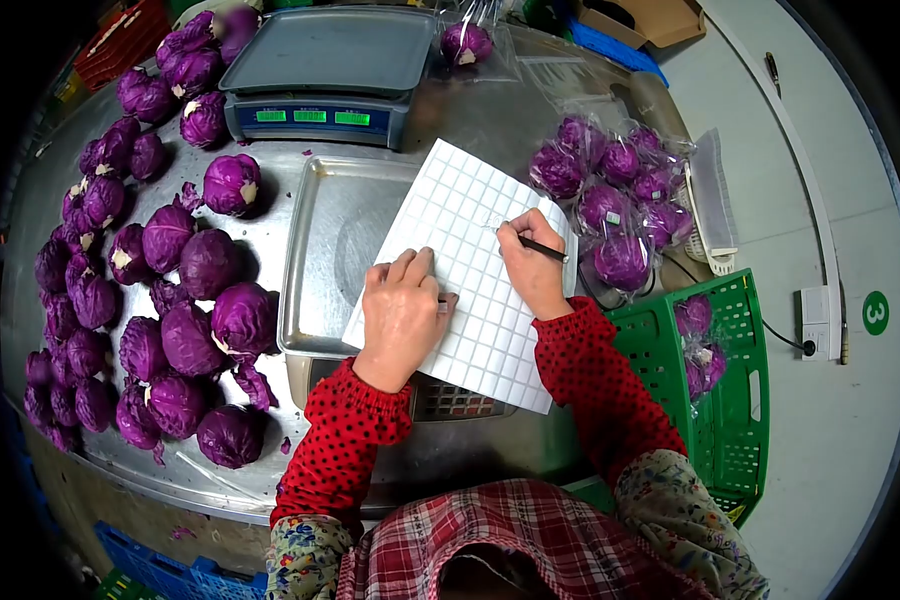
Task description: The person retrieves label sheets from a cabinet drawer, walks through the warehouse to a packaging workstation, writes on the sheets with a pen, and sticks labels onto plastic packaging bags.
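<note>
A white sheet of grid labels lies tilted over a metal tray. My right hand is closed around a dark pen, its tip on the upper part of the sheet, where faint marks show. On the sheet's left side rests my left hand, fingers curled, with a small thin object by its thumb that I cannot make out. Both forearms wear red sleeves with black dots.
Loose red cabbages cover the left of the metal table. A digital scale stands at the back. Bagged cabbages sit at the right, above a green crate. A wall socket is farther right.
</note>
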Tool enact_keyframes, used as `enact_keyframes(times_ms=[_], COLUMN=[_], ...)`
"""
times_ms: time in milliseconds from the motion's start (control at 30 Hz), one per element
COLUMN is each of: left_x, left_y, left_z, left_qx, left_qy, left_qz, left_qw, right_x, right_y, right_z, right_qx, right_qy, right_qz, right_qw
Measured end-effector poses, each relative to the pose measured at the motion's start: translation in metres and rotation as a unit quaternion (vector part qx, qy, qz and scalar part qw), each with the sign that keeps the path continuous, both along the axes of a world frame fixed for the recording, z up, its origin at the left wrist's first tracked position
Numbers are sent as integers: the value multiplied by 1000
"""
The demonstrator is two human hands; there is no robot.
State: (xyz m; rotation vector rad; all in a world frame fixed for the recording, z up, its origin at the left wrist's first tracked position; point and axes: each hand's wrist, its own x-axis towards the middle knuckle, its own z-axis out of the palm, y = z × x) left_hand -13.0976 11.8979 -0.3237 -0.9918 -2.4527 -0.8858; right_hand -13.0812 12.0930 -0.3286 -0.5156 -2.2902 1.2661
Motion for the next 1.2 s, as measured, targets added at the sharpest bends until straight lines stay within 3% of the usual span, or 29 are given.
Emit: enact_keyframes(times_ms=[100,467,700,933,1033,1200], left_x=[1,0,1,1,1,0], left_y=[-1,0,-1,-1,-1,-1], left_z=[-2,-2,-3,-3,-3,-4], left_qx=[-22,-19,-23,-21,-21,-20], left_qy=[-55,-14,-14,-16,-15,-8], left_qz=[-13,-3,-3,-4,-5,-4], left_qw=[998,1000,1000,1000,1000,1000], right_x=[4,8,11,11,17,17], right_y=[-3,12,18,17,14,16], right_z=[2,5,8,5,8,11], right_qx=[-6,-44,50,54,-8,38], right_qy=[-33,3,-27,-15,-22,-22], right_qz=[24,-16,-13,15,38,30], right_qw=[999,999,998,998,999,999])
